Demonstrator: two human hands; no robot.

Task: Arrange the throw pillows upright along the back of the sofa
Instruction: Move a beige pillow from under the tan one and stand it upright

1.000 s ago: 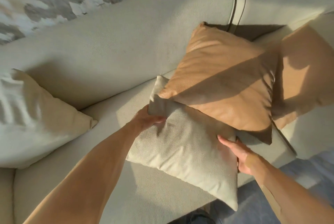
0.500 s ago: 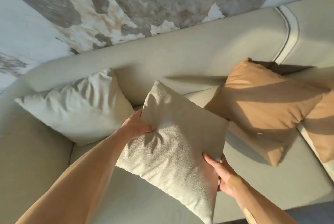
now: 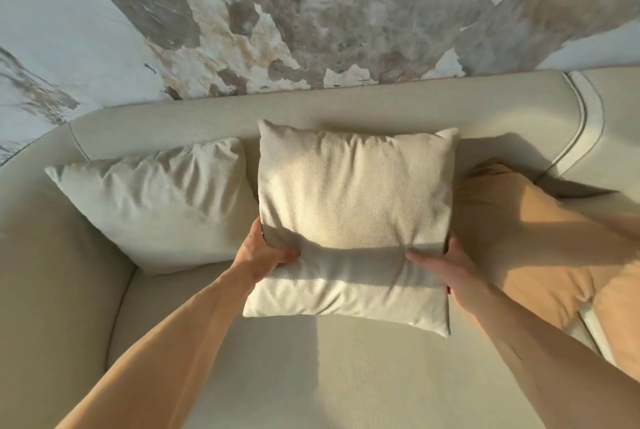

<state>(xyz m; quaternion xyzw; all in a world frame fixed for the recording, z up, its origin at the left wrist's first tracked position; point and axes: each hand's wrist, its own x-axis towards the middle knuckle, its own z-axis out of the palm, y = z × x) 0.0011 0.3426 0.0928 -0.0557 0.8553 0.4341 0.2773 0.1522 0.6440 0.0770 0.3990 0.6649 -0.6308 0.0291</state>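
1. Hands grip one cream pillow (image 3: 353, 220): left hand (image 3: 263, 257) curled around its left edge, right hand (image 3: 441, 267) around its right.
2. It stands against the sofa back (image 3: 381, 106), between a white pillow (image 3: 156, 200) and a tan pillow (image 3: 519, 248).

Middle pillow (image 3: 353, 217): on the sofa seat (image 3: 311, 376), top against the backrest (image 3: 311, 106), between my left hand (image 3: 263, 255) and right hand (image 3: 446, 265). Left pillow (image 3: 156, 206): beside it, in the corner. Right pillow (image 3: 526, 248): on its other side, partly behind it.
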